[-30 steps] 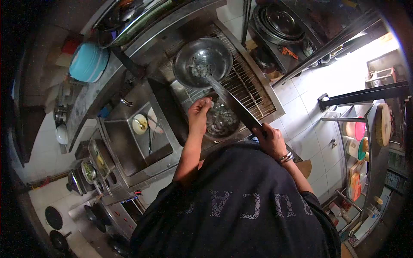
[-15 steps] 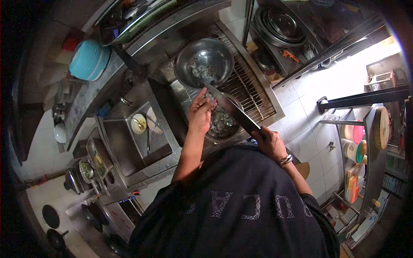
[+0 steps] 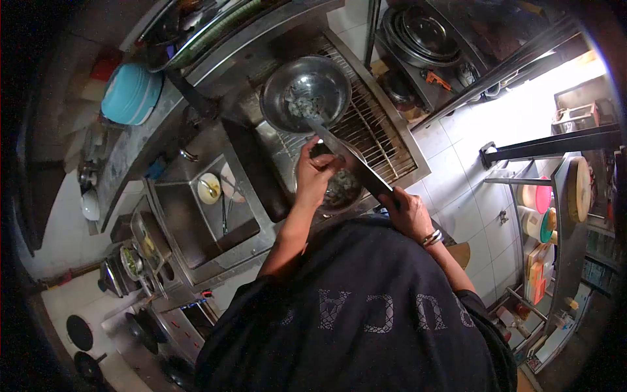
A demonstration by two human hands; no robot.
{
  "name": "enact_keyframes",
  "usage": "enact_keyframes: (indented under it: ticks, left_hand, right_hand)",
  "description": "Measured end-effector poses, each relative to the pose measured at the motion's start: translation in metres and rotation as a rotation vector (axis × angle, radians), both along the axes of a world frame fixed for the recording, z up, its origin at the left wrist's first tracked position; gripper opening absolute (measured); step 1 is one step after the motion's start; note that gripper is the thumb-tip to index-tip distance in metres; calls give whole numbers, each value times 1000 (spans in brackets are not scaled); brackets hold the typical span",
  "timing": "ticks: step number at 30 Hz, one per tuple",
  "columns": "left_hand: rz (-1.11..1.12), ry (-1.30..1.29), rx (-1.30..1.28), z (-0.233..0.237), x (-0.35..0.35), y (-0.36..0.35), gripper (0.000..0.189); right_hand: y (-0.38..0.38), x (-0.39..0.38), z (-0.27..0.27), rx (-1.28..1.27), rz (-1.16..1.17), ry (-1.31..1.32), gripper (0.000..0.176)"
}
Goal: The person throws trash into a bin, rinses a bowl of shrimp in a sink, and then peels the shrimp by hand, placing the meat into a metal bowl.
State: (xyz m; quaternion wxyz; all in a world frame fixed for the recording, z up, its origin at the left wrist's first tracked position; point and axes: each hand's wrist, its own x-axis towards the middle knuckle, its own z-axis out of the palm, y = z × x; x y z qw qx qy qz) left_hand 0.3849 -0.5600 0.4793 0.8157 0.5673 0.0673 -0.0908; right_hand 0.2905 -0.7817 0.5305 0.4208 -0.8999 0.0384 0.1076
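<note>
My right hand (image 3: 410, 214) is wrapped around the handle of a large knife (image 3: 360, 168), its blade slanting up and left toward the upper bowl. My left hand (image 3: 315, 178) is beside the blade, fingers curled and pinched; what lies between them is too small and dark to make out. Ahead is a metal bowl (image 3: 271, 98), with glistening grey pieces that look like shrimp (image 3: 302, 104) near the blade's tip. Below the blade a second bowl (image 3: 333, 212) holds more wet grey pieces (image 3: 343, 186), partly hidden by my left hand and the knife.
Both bowls stand over a sink with a wire rack (image 3: 385, 140). To the left, another sink basin (image 3: 196, 242) contains a small bowl (image 3: 209, 188) and utensils. A blue container (image 3: 132, 93) stands on the ledge. Stacked pans (image 3: 428, 39) sit on the right shelf.
My left hand has shifted slightly right along the blade, and its fingers have curled in from a more open pose. The grey piece seen at its fingers is no longer visible.
</note>
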Motion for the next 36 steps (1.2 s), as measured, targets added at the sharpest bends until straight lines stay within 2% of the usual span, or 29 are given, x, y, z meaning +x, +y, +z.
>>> enact_keyframes:
  ticks: [2,6,8,9,11,12,14,16,17,19,20,22,23,27,29,30,32,36]
  left_hand:
    - [-33,-7,11,1,2,-3,65]
    - [112,-169,185,2,52,13,55]
    - [305,-452,702,-4,82,25,43]
    - [307,-456,702,-3,84,31,43]
    - [7,-269,817,-1,84,39,35]
    - [0,-272,818,-2,80,38,35]
    - [-495,-131,1126,-12,61,36,32]
    - [-736,-13,1265,-29,38,29,39]
    - [-745,-15,1265,-40,25,26,39]
    - [-661,-214,1265,-64,2,22,25]
    - [-667,-211,1264,-81,-5,23,25]
    - [-535,-393,1320,-106,-15,27,32]
    - [-636,-296,1303,-91,-13,25,38]
    - [-628,-219,1321,-76,-9,28,38]
    - [-687,-43,1171,-64,-6,31,37]
    - [-688,-44,1173,-62,-6,32,37]
    - [-461,70,891,-61,-8,36,34]
    - [-359,-99,734,-68,-7,51,27]
  right_hand:
    - [0,0,-5,0,-23,-27,29]
    - [0,-1,-2,13,-158,-98,29]
    - [1,-2,0,1,-179,-117,30]
    - [1,-3,-3,-10,-189,-144,30]
    - [-1,-3,-4,-19,-207,-173,31]
    - [-2,-4,-3,-20,-208,-172,31]
    - [-4,-6,-4,-19,-221,-168,31]
    - [-6,-7,-7,1,-239,-132,31]
    - [-7,-8,-8,1,-247,-129,31]
    - [-8,-9,-10,1,-238,-130,30]
    - [-8,-11,-11,0,-240,-125,30]
    - [-7,-11,-13,35,-227,-96,30]
    - [-6,-10,-13,37,-224,-95,30]
    - [-5,-7,-10,14,-171,-78,31]
    - [-5,-6,-7,15,-159,-92,32]
    - [-4,-6,-5,16,-161,-75,32]
    - [-5,-6,-4,17,-165,-59,33]
    - [-4,-6,-4,13,-161,-47,33]
